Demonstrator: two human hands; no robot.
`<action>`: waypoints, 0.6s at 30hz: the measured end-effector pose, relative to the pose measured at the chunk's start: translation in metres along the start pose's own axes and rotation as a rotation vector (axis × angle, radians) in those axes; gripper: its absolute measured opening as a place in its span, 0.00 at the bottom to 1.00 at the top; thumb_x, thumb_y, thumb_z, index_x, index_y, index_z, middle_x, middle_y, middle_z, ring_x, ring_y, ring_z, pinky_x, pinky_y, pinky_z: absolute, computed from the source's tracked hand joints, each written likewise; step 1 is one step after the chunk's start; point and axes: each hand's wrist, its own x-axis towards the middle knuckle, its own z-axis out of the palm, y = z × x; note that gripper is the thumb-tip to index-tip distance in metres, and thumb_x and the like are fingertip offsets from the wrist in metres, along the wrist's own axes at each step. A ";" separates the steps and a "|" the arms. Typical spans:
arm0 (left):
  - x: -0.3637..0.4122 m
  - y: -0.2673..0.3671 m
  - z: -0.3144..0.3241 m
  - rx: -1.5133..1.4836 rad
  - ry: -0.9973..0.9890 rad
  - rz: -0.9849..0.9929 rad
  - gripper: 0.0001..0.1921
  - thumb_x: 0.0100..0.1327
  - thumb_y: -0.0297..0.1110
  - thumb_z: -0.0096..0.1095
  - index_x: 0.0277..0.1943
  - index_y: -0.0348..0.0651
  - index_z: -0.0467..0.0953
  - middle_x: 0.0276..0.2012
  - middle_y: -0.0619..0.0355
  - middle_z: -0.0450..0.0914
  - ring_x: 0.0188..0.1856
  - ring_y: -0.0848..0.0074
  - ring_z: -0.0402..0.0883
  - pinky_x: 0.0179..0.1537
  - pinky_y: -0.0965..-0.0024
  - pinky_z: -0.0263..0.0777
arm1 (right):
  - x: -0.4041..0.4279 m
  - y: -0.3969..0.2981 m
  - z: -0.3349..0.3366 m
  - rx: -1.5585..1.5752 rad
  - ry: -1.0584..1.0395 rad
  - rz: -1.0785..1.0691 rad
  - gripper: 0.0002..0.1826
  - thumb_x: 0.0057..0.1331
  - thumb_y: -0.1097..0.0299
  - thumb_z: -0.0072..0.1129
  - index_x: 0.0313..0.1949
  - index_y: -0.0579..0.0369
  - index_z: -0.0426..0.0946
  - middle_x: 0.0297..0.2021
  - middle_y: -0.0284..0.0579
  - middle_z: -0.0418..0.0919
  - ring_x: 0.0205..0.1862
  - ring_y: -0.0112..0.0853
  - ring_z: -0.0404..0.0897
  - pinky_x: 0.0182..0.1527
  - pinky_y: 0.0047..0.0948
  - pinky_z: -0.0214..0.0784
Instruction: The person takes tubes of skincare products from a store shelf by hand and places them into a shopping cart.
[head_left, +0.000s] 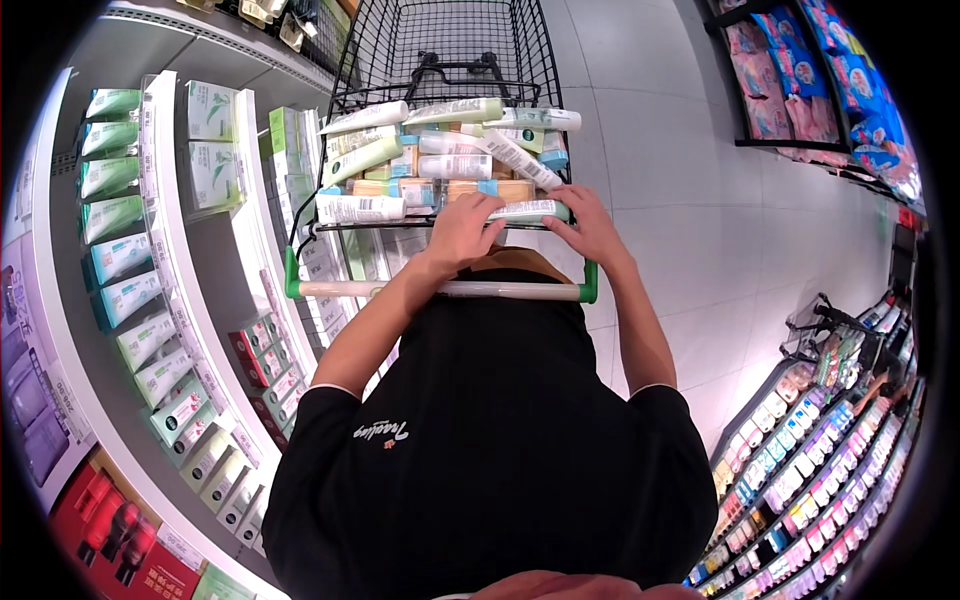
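Note:
A shopping cart (450, 45) of black wire stands before me, its top rack holding a heap of cosmetic tubes. Lying along the rack's near edge is a pale green tube (528, 211). My left hand (466, 229) has its fingers at the tube's left end. At its right end is my right hand (583, 221), the thumb and fingers around the cap. A white tube (360, 208) lies at the rack's left, and a tilted white tube (519, 159) rests above the green one. Packs with light wooden-looking contents (395, 192) show beneath. The cart handle (517, 291) passes below my forearms.
White shelves (199, 300) with tubes and boxes run close along the left. Grey floor tiles (675, 187) extend to the right of the cart. Blue and pink packs (802, 71) hang on a rack at upper right. Another cart (817, 330) stands by the stocked shelves at lower right.

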 end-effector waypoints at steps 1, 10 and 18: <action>0.000 0.000 -0.001 -0.004 -0.001 0.001 0.12 0.66 0.35 0.65 0.50 0.42 0.80 0.42 0.50 0.82 0.45 0.51 0.81 0.46 0.53 0.75 | -0.001 -0.004 0.000 -0.025 0.017 -0.009 0.19 0.69 0.57 0.65 0.52 0.55 0.80 0.52 0.48 0.80 0.55 0.50 0.77 0.60 0.45 0.68; 0.006 -0.003 -0.001 -0.023 0.041 -0.027 0.15 0.68 0.36 0.65 0.54 0.41 0.78 0.47 0.46 0.81 0.50 0.48 0.80 0.49 0.52 0.75 | 0.005 -0.006 -0.005 -0.104 0.055 0.001 0.16 0.74 0.62 0.58 0.55 0.59 0.78 0.52 0.52 0.80 0.56 0.50 0.76 0.61 0.44 0.68; -0.010 0.006 -0.008 0.019 0.254 -0.065 0.19 0.67 0.39 0.66 0.57 0.40 0.77 0.48 0.45 0.82 0.51 0.48 0.81 0.52 0.51 0.76 | 0.024 -0.033 0.005 -0.175 0.226 -0.110 0.18 0.73 0.63 0.58 0.58 0.58 0.77 0.55 0.55 0.78 0.58 0.53 0.74 0.62 0.48 0.66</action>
